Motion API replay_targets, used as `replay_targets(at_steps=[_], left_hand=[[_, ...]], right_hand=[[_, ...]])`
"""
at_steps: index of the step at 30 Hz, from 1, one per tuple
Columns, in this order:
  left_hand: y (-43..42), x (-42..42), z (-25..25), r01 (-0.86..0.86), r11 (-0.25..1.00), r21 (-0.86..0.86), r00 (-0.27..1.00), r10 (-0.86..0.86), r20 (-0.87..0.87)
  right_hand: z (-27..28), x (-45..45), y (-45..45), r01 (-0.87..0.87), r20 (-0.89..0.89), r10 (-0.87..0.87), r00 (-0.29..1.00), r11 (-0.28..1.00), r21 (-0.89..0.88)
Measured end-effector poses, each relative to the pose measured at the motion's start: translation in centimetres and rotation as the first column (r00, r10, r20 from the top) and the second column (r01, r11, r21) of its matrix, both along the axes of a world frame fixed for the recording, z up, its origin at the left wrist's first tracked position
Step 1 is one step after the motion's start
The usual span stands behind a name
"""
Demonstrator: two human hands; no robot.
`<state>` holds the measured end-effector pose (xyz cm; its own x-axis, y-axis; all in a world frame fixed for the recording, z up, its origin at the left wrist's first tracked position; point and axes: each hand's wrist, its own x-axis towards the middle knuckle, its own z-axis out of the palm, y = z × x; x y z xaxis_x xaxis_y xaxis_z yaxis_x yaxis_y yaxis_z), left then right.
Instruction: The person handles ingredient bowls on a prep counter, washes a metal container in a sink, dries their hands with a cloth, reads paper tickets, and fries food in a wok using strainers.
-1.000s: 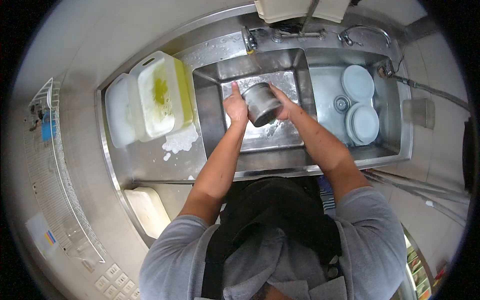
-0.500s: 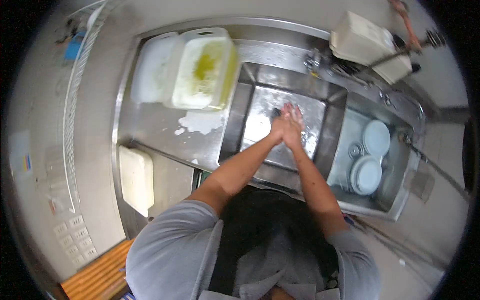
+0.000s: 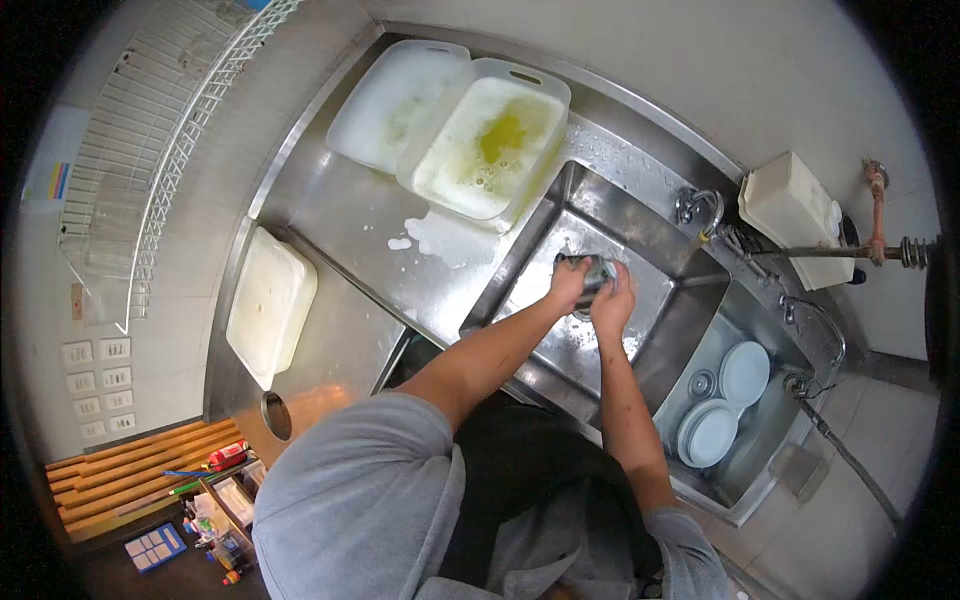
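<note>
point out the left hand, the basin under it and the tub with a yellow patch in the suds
left hand [image 3: 569, 284], head view, middle of the hand
basin [image 3: 645, 292], head view, its bare floor
tub [image 3: 553, 88], head view, rim beside the handle slot

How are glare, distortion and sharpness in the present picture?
Head view: glare whitens patches of the sink floor; same view, lens distortion bows the counter and corners go black; there too, left hand, right hand and container look slightly soft.
</note>
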<state>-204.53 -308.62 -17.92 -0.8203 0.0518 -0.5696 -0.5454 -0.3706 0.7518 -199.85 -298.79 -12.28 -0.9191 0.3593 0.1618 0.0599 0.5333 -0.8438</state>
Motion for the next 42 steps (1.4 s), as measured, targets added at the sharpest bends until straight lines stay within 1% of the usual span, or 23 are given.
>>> replay_targets(at_steps=[2, 5, 6, 8, 11, 13, 14, 15, 17, 19, 22, 24, 25, 27, 30, 31, 33, 35, 37, 39, 40, 41, 42], left_hand=[[-1.7, 0.0, 0.2, 0.071, 0.928, -0.367, 0.997, -0.059, 0.044], [-2.3, 0.4, -0.8, 0.150, 0.902, -0.405, 0.989, -0.138, 0.060], [-1.8, 0.3, -1.3, 0.172, 0.890, -0.422, 0.985, -0.163, 0.057], [-1.1, 0.5, -1.5, 0.206, 0.865, -0.457, 0.978, -0.197, 0.068], [-1.9, 0.1, -1.9, 0.275, 0.802, -0.530, 0.960, -0.256, 0.111], [-3.1, -0.1, -1.9, 0.307, 0.763, -0.569, 0.949, -0.290, 0.122], [-3.0, 0.1, -0.9, 0.293, 0.772, -0.564, 0.952, -0.291, 0.096], [-3.2, 0.8, 0.3, 0.282, 0.780, -0.559, 0.954, -0.290, 0.076], [-2.7, 1.0, 0.9, 0.292, 0.826, -0.482, 0.953, -0.293, 0.074], [-1.9, 1.1, -0.3, 0.340, 0.769, -0.542, 0.909, -0.416, -0.020], [0.7, -0.1, -2.0, 0.447, 0.813, -0.373, 0.873, -0.487, -0.017], [3.2, -0.9, -0.4, 0.465, 0.730, -0.500, 0.842, -0.539, -0.003], [4.4, -1.6, 0.2, 0.472, 0.727, -0.498, 0.837, -0.547, -0.005], [7.0, -2.7, 0.6, 0.382, 0.728, -0.569, 0.853, -0.515, -0.085], [10.1, -4.2, 1.7, 0.325, 0.635, -0.701, 0.781, -0.598, -0.180], [11.1, -5.1, 2.1, 0.446, 0.523, -0.726, 0.775, -0.632, 0.020], [11.9, -7.5, -5.0, 0.417, 0.623, -0.662, 0.707, -0.680, -0.194], [12.7, -7.6, -0.8, 0.552, 0.525, -0.648, 0.612, -0.783, -0.113], [13.3, -7.1, 0.1, 0.665, 0.412, -0.623, 0.501, -0.864, -0.036], [14.7, -7.4, -2.3, 0.493, 0.505, -0.708, 0.398, -0.855, -0.332], [15.6, -7.9, -3.0, 0.286, 0.235, -0.929, 0.198, -0.963, -0.183], [16.4, -7.6, -4.0, 0.289, 0.233, -0.929, 0.203, -0.963, -0.179], [16.7, -6.5, -3.8, 0.487, 0.425, -0.763, 0.390, -0.888, -0.246]], right_hand=[[6.0, -2.7, -3.0, -0.042, -0.193, 0.045, 0.980, 0.999, 0.017], [13.7, -9.2, -7.8, -0.308, -0.308, 0.281, 0.909, 0.951, -0.042], [14.8, -11.6, -9.0, -0.423, -0.327, 0.409, 0.852, 0.906, 0.032], [15.1, -13.5, -11.0, -0.211, -0.200, 0.352, 0.914, 0.836, 0.507], [11.8, -13.8, -7.9, -0.249, -0.008, 0.288, 0.958, 0.841, 0.480], [6.4, -13.1, -2.3, -0.257, 0.180, 0.214, 0.960, 0.930, 0.264], [2.8, -12.1, 0.7, -0.019, 0.210, -0.060, 0.976, 0.935, 0.355], [-3.2, -11.6, 5.2, 0.014, 0.091, -0.065, 0.994, 0.879, 0.477], [-5.3, -11.1, 11.1, 0.286, 0.121, -0.359, 0.925, 0.870, 0.401], [-7.3, -11.8, 14.0, 0.389, -0.087, -0.389, 0.917, 0.823, 0.414], [-0.6, -12.0, 13.7, -0.039, 0.347, -0.111, 0.931, 0.917, 0.398], [-3.1, -11.1, 13.3, -0.377, 0.066, 0.413, 0.908, 0.739, 0.559], [-3.5, -10.6, 13.5, -0.370, 0.068, 0.404, 0.912, 0.741, 0.561], [-3.3, -8.2, 13.6, -0.416, 0.346, 0.387, 0.855, 0.909, 0.011], [-3.3, -5.0, 14.9, -0.369, 0.235, 0.387, 0.891, 0.922, -0.119], [-4.8, -4.7, 15.5, -0.364, 0.239, 0.384, 0.892, 0.923, -0.126], [-9.1, -4.3, 17.0, -0.158, 0.139, 0.123, 0.983, 0.947, 0.281], [-5.9, -3.5, 19.4, -0.214, 0.100, 0.199, 0.975, 0.961, 0.173], [-2.6, -2.9, 21.0, -0.396, 0.523, 0.309, 0.794, 0.916, 0.061], [-5.3, -3.5, 21.4, -0.437, 0.555, 0.333, 0.762, 0.897, 0.062], [-7.8, -3.5, 21.2, -0.365, 0.509, 0.315, 0.801, 0.931, -0.002], [-9.1, -3.5, 21.0, -0.293, 0.466, 0.291, 0.836, 0.954, -0.070], [-8.5, -3.6, 20.3, -0.149, 0.571, 0.245, 0.784, 0.966, -0.210]])
